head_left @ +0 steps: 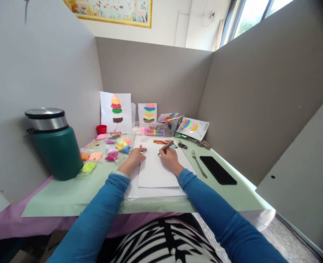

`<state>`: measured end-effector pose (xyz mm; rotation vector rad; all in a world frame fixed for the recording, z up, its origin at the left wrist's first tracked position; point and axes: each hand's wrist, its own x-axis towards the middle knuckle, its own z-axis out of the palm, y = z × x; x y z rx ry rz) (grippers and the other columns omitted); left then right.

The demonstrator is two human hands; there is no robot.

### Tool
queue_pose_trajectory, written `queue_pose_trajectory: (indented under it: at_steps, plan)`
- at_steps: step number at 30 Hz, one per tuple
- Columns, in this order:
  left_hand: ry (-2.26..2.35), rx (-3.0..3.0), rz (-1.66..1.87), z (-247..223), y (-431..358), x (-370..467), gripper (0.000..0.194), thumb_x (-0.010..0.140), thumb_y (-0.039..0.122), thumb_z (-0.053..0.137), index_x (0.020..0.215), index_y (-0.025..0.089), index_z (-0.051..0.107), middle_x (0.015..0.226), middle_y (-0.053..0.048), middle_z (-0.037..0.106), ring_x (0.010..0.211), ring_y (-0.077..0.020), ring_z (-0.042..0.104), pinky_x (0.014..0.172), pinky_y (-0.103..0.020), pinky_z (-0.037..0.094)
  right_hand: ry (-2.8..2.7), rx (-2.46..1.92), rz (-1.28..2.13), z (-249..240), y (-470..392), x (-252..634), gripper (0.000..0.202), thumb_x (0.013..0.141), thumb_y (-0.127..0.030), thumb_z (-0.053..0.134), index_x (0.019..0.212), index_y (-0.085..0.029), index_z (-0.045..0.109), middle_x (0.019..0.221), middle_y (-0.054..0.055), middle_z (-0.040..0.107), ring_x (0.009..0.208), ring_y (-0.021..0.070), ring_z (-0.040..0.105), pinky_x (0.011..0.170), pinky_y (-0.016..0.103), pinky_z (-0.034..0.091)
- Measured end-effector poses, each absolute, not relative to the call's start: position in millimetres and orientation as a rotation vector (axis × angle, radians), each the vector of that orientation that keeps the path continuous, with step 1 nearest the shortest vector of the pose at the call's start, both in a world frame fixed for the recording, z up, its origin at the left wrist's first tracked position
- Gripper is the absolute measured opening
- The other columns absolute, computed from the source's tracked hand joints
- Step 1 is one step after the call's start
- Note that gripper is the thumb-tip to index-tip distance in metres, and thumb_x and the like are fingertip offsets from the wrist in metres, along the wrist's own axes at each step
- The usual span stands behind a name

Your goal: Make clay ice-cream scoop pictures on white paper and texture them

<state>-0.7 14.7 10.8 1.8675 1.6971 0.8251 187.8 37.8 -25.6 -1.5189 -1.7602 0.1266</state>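
A blank white sheet of paper (157, 175) lies in front of me on a larger white pad (134, 190). My left hand (135, 157) rests over the sheet's left edge, its fingers stretched out. My right hand (170, 159) is closed around a dark pen (168, 145), above the right part of the sheet. The pen slants with its tip low and to the left; whether the tip touches the paper I cannot tell. Just beyond the hands, a strip with a colourful print (161, 141) shows past the sheet's top edge.
Several bags of coloured clay (120, 145) and a green flask (57, 151) stand or lie to the left. Scissors (182, 145), a fork (198, 163) and a black phone (217, 170) lie to the right. Behind are a red cup (101, 129) and propped clay pictures (116, 111), enclosed by grey partitions (156, 69).
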Motion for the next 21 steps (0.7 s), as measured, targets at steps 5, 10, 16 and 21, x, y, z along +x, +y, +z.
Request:
queue_pose_trajectory:
  at_steps: [5, 10, 16, 21]
  plan:
    - [1.690, 1.866, 0.832, 11, 14, 0, 0.059, 0.065, 0.003, 0.058, 0.124, 0.010, 0.063, 0.119, -0.015, 0.067, 0.082, -0.0189, 0.065, 0.071, -0.024, 0.048, -1.777, -1.530, 0.123, -24, 34, 187, 0.023, 0.083, -0.028, 0.049, 0.075, -0.017, 0.067, 0.072, 0.006, 0.067, 0.070, 0.0177, 0.059, 0.062, 0.026, 0.035]
    - [1.697, 1.861, 0.835, 9, 15, 0, 0.059, 0.066, 0.003, 0.057, 0.125, 0.009, 0.063, 0.110, -0.014, 0.070, 0.081, -0.0192, 0.065, 0.071, -0.025, 0.048, -1.804, -1.523, 0.112, -19, 27, 186, 0.021, 0.081, -0.026, 0.050, 0.074, -0.017, 0.066, 0.069, 0.005, 0.066, 0.066, 0.0166, 0.058, 0.060, 0.026, 0.034]
    - [1.710, 1.867, 0.819, 8, 16, 0, 0.058, 0.067, 0.003, 0.057, 0.125, 0.010, 0.063, 0.112, -0.014, 0.069, 0.082, -0.0187, 0.066, 0.071, -0.024, 0.047, -1.813, -1.485, 0.129, -16, 21, 186, 0.018, 0.078, -0.024, 0.050, 0.072, -0.017, 0.065, 0.066, 0.004, 0.066, 0.063, 0.0165, 0.057, 0.059, 0.025, 0.034]
    - [1.706, 1.851, 0.855, 5, 20, 0, 0.059, 0.067, 0.003, 0.058, 0.125, 0.009, 0.062, 0.117, -0.015, 0.067, 0.088, -0.0198, 0.066, 0.073, -0.024, 0.048, -1.823, -1.371, 0.220, -18, 20, 187, 0.017, 0.075, -0.025, 0.050, 0.070, -0.018, 0.064, 0.062, 0.002, 0.064, 0.060, 0.0152, 0.057, 0.059, 0.024, 0.036]
